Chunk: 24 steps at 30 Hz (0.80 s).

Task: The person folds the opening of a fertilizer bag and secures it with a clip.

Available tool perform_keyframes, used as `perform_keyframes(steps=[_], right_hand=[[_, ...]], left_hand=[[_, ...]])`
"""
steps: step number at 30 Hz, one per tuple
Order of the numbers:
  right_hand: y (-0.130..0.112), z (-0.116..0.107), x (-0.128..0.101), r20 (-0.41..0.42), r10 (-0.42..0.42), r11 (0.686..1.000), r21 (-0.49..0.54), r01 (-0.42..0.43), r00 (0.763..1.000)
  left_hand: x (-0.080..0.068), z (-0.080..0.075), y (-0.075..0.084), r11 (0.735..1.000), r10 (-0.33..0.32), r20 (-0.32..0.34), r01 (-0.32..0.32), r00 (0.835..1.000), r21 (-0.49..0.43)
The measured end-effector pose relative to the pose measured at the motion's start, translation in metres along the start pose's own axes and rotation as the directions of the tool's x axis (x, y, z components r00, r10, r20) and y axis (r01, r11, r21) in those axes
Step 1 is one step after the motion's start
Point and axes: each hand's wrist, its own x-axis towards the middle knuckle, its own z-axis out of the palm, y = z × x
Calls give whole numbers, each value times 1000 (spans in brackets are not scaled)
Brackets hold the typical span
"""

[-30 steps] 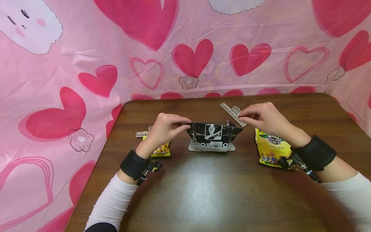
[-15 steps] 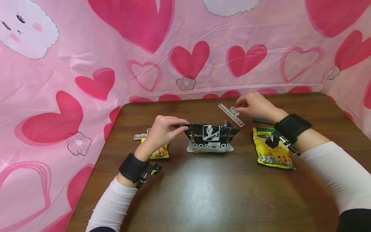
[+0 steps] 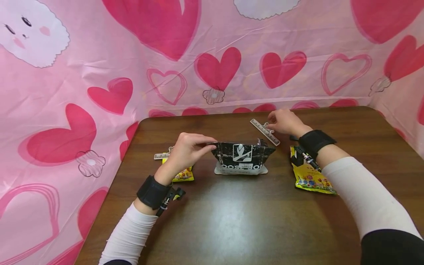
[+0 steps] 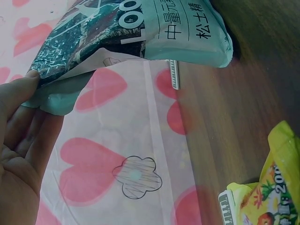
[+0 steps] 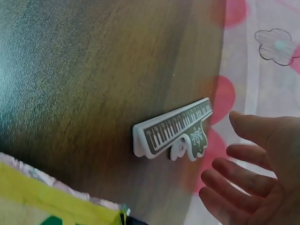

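A black-and-white bag (image 3: 243,156) stands in the middle of the table, its top edge raised. My left hand (image 3: 186,151) pinches the bag's upper left corner between thumb and fingers; the left wrist view shows this grip at the edge of the bag (image 4: 93,47). Behind the bag to the right lies a white clip with a piano-key pattern (image 3: 265,131). Beside its handle side is my right hand (image 3: 287,123). In the right wrist view the fingers of my right hand (image 5: 253,173) are spread, with a gap between them and the piano-key clip (image 5: 173,129).
A yellow bag (image 3: 313,179) lies to the right, partly under my right forearm. Another yellow bag (image 3: 184,174) and a second piano-key clip (image 3: 161,156) are at the left, partly behind my left hand. A small dark object (image 3: 293,137) shows near my right wrist.
My right hand has moved back, away from the clip's near end, to the handle side of the clip. My left hand keeps its pinch on the bag's corner.
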Motion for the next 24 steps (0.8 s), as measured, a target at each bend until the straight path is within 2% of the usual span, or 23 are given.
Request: perform_keyframes(steps=[6,12,17,24], right_hand=[[2,7,3,12,73,997,-29,-73,997],[3,13,2,37,123,992,-11,-122,992],[1,18,1,42,137,990,-18,-137,990],[3,24,2,7,144,989,-16,-144,990]], left_hand=[[0,2,-1,1000,6,-3,-6,1000,3],[-1,2,-2,1000,7,-10,-7,1000,3],[-1,1,-3,1000,-2,-6,2,1000,-5],[-1,0,-2,1000,-8,-5,8,1000,-4]])
